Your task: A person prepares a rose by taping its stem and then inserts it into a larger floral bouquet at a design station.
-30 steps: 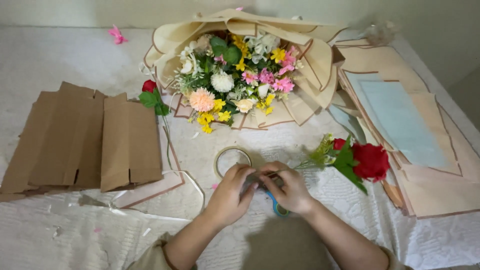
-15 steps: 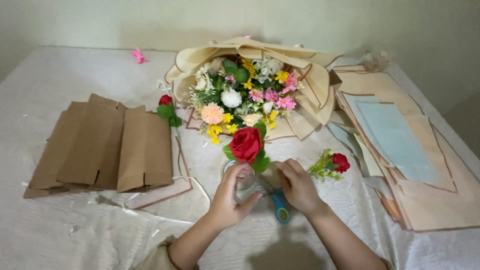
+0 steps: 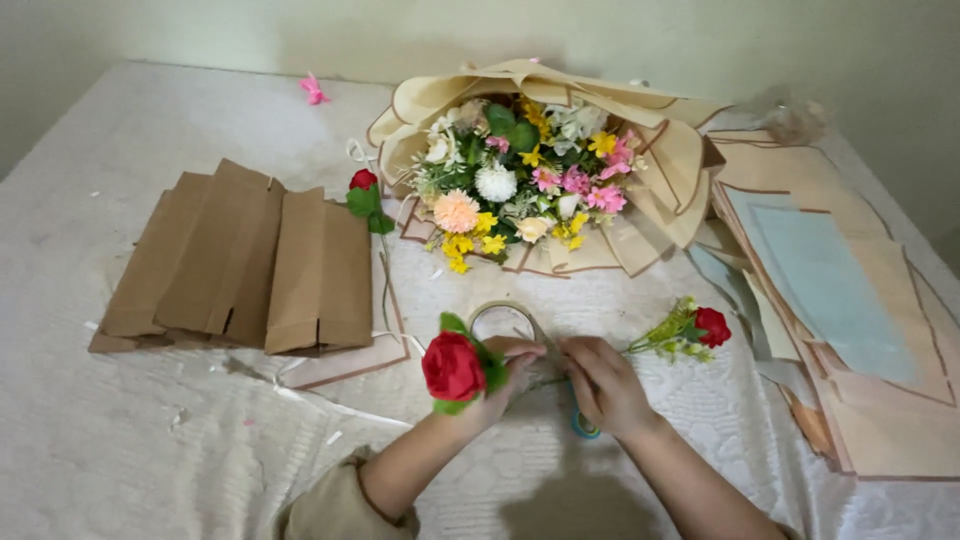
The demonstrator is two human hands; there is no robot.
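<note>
Near the front edge of the tabletop (image 3: pixel 120 130), a red rose (image 3: pixel 452 366) is gripped at its short stem by the left hand (image 3: pixel 497 378), its fingers curled shut around it. The right hand (image 3: pixel 603 385) is laid just beside, its fingers bent down over something small and blue (image 3: pixel 581 424); whether anything is actually clasped there cannot be told. A roll of clear tape (image 3: pixel 502 320) is seen just behind the two hands, and a second red rose with yellow-green sprigs (image 3: pixel 692 331) lies to the right, not held.

As for progress — much appears done: a full bouquet (image 3: pixel 520 180) of white, pink, yellow and peach flowers is already wrapped in cream paper further back. Two small red stems are still loose outside it, plus a third rose (image 3: pixel 366 192) left by the folded brown paper bags (image 3: pixel 240 265). Stacked sheets of tan and pale blue paper (image 3: pixel 830 290) are left unused at the right — so the smaller work seems barely begun.
</note>
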